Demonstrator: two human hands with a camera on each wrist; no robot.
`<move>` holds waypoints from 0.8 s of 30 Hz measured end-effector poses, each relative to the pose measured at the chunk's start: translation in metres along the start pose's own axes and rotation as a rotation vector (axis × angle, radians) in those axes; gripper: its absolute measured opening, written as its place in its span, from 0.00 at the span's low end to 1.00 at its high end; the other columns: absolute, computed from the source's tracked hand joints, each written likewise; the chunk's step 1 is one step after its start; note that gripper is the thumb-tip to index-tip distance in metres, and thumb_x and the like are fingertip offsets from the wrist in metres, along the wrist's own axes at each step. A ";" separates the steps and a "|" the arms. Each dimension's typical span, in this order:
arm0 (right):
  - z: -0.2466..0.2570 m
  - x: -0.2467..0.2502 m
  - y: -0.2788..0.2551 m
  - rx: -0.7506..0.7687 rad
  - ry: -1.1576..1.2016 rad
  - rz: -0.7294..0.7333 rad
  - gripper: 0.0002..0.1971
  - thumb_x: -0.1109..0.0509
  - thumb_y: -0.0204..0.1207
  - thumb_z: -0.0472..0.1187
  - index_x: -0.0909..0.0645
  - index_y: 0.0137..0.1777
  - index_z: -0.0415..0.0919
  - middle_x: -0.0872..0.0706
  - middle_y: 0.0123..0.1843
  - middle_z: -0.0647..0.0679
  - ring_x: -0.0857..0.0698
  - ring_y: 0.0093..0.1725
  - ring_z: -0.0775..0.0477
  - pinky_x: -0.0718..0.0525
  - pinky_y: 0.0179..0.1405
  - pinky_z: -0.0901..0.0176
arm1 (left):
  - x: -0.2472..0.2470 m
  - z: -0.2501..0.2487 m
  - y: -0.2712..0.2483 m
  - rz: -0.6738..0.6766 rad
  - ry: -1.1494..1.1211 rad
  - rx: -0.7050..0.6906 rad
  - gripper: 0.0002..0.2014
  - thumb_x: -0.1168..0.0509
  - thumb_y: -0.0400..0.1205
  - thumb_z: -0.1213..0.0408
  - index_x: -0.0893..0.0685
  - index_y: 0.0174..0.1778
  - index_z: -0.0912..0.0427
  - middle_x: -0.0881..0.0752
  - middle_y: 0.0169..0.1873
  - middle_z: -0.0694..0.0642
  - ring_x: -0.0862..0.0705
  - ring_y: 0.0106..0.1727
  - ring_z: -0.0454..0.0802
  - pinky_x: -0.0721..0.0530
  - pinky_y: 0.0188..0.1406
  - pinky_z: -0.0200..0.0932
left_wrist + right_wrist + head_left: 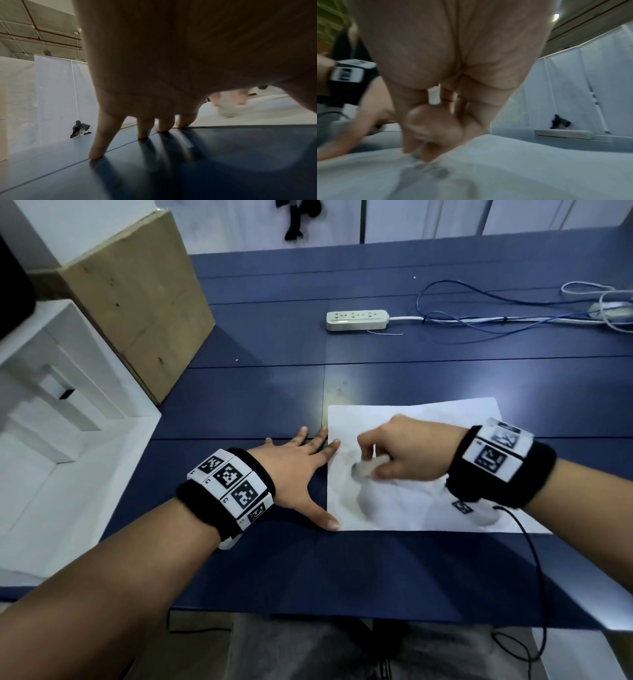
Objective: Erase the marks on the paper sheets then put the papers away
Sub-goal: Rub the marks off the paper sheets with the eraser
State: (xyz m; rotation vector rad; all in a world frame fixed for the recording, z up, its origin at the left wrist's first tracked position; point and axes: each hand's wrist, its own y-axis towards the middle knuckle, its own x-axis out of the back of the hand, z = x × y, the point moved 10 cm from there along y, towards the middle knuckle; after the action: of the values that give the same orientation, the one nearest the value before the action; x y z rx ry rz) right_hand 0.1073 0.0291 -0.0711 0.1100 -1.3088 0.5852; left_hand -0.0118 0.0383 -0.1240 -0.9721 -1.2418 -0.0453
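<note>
A white paper sheet (421, 440) lies on the blue table (267, 392) in front of me, with faint grey marks (347, 455) near its left side. My right hand (394, 450) pinches a white eraser (368, 469) and presses its tip on the sheet; the hand is blurred. In the right wrist view the eraser (434, 96) shows between the curled fingers above the smudged marks (428, 169). My left hand (301, 474) lies flat with fingers spread, its index fingertip and thumb on the sheet's left edge. The left wrist view shows those fingertips (183, 121) at the paper (257, 112).
A white power strip (356, 320) with blue and white cables (513, 313) lies at the back right. A cardboard box (137, 299) stands at the back left, beside a white shelf unit (51, 392). A black cable (534, 559) hangs from my right wrist.
</note>
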 end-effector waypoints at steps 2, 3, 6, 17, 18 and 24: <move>0.025 -0.022 -0.014 0.113 0.074 0.156 0.09 0.23 0.72 0.45 0.17 0.50 0.49 0.17 0.32 0.54 0.22 0.33 0.56 0.22 0.37 0.64 | 0.000 0.000 0.000 0.003 0.000 0.003 0.70 0.37 0.56 0.15 0.71 0.83 0.42 0.73 0.82 0.43 0.69 0.85 0.53 0.49 0.76 0.81; 0.034 -0.032 -0.021 0.144 0.103 0.226 0.08 0.23 0.71 0.45 0.17 0.48 0.50 0.14 0.35 0.52 0.21 0.33 0.56 0.24 0.34 0.69 | -0.001 0.001 0.000 0.005 0.001 0.003 0.70 0.38 0.56 0.15 0.72 0.83 0.42 0.73 0.82 0.43 0.69 0.85 0.53 0.49 0.76 0.81; 0.032 -0.030 -0.017 0.131 0.087 0.209 0.08 0.22 0.71 0.46 0.18 0.46 0.52 0.17 0.30 0.54 0.22 0.31 0.63 0.28 0.29 0.73 | -0.001 0.001 0.000 0.013 -0.001 0.003 0.70 0.38 0.56 0.15 0.72 0.83 0.42 0.74 0.82 0.43 0.69 0.85 0.53 0.50 0.76 0.81; 0.032 -0.034 -0.021 0.135 0.101 0.242 0.09 0.21 0.71 0.46 0.17 0.47 0.50 0.22 0.27 0.56 0.23 0.30 0.62 0.29 0.29 0.72 | 0.000 0.000 -0.001 0.026 -0.006 0.012 0.70 0.37 0.56 0.16 0.72 0.83 0.41 0.74 0.82 0.43 0.69 0.85 0.53 0.49 0.77 0.81; 0.030 -0.032 -0.019 0.123 0.097 0.229 0.09 0.21 0.71 0.47 0.17 0.48 0.50 0.22 0.27 0.56 0.23 0.30 0.61 0.30 0.29 0.72 | 0.000 0.000 0.000 0.030 -0.006 0.012 0.70 0.37 0.56 0.16 0.72 0.83 0.41 0.74 0.82 0.43 0.70 0.84 0.53 0.49 0.76 0.81; -0.010 0.006 0.006 -0.067 -0.019 -0.043 0.10 0.26 0.75 0.49 0.19 0.54 0.50 0.24 0.34 0.59 0.19 0.43 0.48 0.25 0.42 0.57 | 0.000 -0.002 -0.001 0.034 -0.013 0.011 0.70 0.35 0.57 0.17 0.71 0.83 0.42 0.74 0.82 0.43 0.70 0.85 0.53 0.48 0.76 0.81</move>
State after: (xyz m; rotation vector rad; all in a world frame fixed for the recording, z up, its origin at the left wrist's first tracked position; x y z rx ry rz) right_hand 0.1146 0.0400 -0.0695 0.0884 -1.3402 0.5042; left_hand -0.0104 0.0363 -0.1231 -0.9855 -1.2357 -0.0058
